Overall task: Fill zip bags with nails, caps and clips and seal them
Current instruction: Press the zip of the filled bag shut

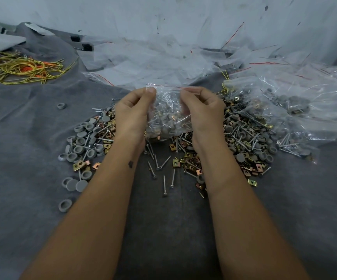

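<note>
Pinching the top strip of a filled zip bag (168, 112), left hand (132, 110) at one end of the red-lined seal, right hand (203, 109) at the other, fingers and thumbs curled onto the plastic. Hanging below the pinch, a load of nails, grey caps and brass clips, bag bottom touching or just above the loose heap (242, 136). Judged as the sealing step, track probably not yet pressed along its whole length; cannot tell how much is already closed.

Possible trouble: a nail point poking through the thin film under the weight; a cap or clip caught in the track, leaving a gap; one pinch slipping, tipping the contents back onto the heap directly beneath.

Away from the grip, beyond the seal, a drift of empty bags (153, 61); off the right hand, filled bags (296, 106) piled close. Off the left hand, bare grey cloth (22, 128), the widest open room for setting down. Further that way, yellow and orange cords (20, 67), well apart. Toward the body, scattered nails (164, 178) between the forearms.
</note>
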The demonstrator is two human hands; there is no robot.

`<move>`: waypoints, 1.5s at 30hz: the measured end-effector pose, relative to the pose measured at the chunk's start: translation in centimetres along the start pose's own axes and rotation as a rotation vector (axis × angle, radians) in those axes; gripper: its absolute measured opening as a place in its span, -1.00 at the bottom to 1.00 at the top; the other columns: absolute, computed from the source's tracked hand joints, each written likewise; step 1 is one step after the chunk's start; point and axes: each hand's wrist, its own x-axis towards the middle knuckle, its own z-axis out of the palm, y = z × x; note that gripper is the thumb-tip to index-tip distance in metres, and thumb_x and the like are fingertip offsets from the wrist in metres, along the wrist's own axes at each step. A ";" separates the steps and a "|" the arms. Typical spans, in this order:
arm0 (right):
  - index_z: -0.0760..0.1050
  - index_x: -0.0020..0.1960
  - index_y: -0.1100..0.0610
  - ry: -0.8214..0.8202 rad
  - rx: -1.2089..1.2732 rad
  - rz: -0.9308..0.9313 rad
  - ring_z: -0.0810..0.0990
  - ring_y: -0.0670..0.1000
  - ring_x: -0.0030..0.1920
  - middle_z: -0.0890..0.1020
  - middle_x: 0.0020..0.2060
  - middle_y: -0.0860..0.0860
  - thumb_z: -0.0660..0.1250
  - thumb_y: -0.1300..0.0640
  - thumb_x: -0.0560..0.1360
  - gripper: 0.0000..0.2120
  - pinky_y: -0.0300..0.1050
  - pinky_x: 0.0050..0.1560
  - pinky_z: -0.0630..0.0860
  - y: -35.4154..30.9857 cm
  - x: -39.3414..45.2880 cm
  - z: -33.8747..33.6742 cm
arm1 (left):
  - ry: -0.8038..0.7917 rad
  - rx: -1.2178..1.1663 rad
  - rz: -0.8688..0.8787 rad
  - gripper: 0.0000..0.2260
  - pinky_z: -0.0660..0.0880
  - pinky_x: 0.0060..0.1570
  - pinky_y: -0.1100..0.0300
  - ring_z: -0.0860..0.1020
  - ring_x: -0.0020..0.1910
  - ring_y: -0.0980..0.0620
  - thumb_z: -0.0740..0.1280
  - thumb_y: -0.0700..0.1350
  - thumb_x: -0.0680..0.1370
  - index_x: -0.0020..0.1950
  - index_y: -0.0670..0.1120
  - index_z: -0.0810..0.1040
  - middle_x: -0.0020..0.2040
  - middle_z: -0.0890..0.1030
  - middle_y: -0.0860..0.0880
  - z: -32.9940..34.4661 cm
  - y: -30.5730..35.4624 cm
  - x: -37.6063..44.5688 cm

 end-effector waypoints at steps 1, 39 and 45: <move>0.59 -0.22 0.12 0.005 -0.002 -0.006 0.45 -0.13 -0.44 0.55 -0.43 -0.05 0.40 0.34 0.44 -0.85 -0.29 -0.41 0.44 0.0 0.0 0.0 | -0.005 -0.001 -0.001 -0.81 0.39 -0.42 0.31 0.40 -0.42 0.11 0.40 -0.16 0.54 -0.27 -0.02 0.61 -0.36 0.53 0.03 0.0 0.0 0.0; 0.62 -0.23 0.13 -0.130 -0.059 -0.071 0.63 -0.18 -0.29 0.66 -0.38 -0.09 0.41 0.39 0.43 -0.81 -0.32 -0.23 0.51 0.2 -0.1 -0.1 | -0.211 0.078 0.054 -0.81 0.43 -0.28 0.32 0.50 -0.34 0.16 0.45 -0.20 0.48 -0.31 0.02 0.69 -0.33 0.65 0.09 0.5 0.0 -0.7; 0.61 -0.23 0.16 -0.051 -0.032 -0.022 0.57 -0.23 -0.38 0.63 -0.44 -0.13 0.41 0.40 0.42 -0.83 -0.36 -0.34 0.47 0.0 0.2 -0.3 | -0.123 0.002 0.013 -0.88 0.49 -0.29 0.28 0.55 -0.36 0.16 0.41 -0.20 0.52 -0.22 -0.07 0.63 -0.37 0.62 0.07 0.1 0.2 -0.5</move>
